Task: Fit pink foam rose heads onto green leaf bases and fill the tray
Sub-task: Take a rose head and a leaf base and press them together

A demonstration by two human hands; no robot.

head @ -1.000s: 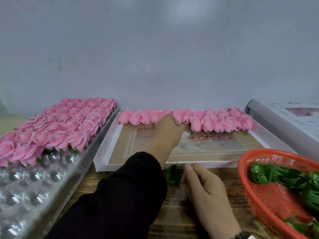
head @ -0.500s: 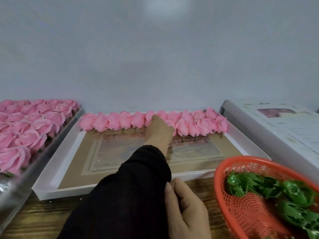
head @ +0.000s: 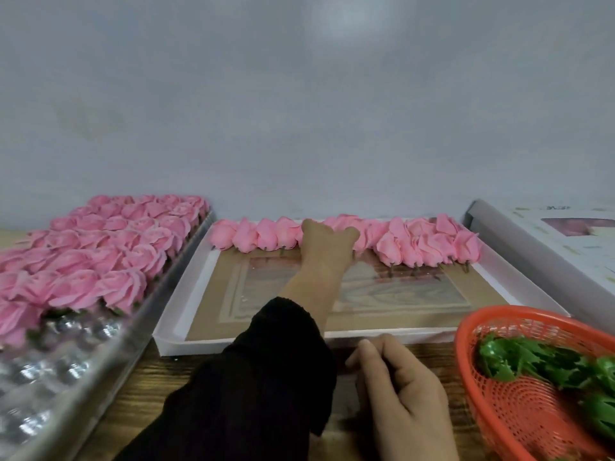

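At the far edge of a white box (head: pixel 173 334) on the wooden bench (head: pixel 139 387), the left hand (head: pixel 327 251) reaches into a row of pink rose heads (head: pixel 429 244), fingers and thumb curled about one bloom in mid-row; whether the grip has fully closed on it cannot be told, since the hand hides the flower. The heads look like light, soft foam that would crease or tear under a hard squeeze, so the sensible hold is low on the bud, near its short stem, with a gentle pinch. The right hand (head: pixel 402 397) rests near on the bench, fingers curled; anything it holds is hidden. Green leaf bases (head: pixel 519 361) lie in an orange basket (head: pixel 519 424) at near right, well apart from the reaching hand. At left, the clear tray (head: pixel 66 377) holds fitted roses across its far part, while its near pockets stand unfilled. A second box (head: pixel 545 247) lies at far right.
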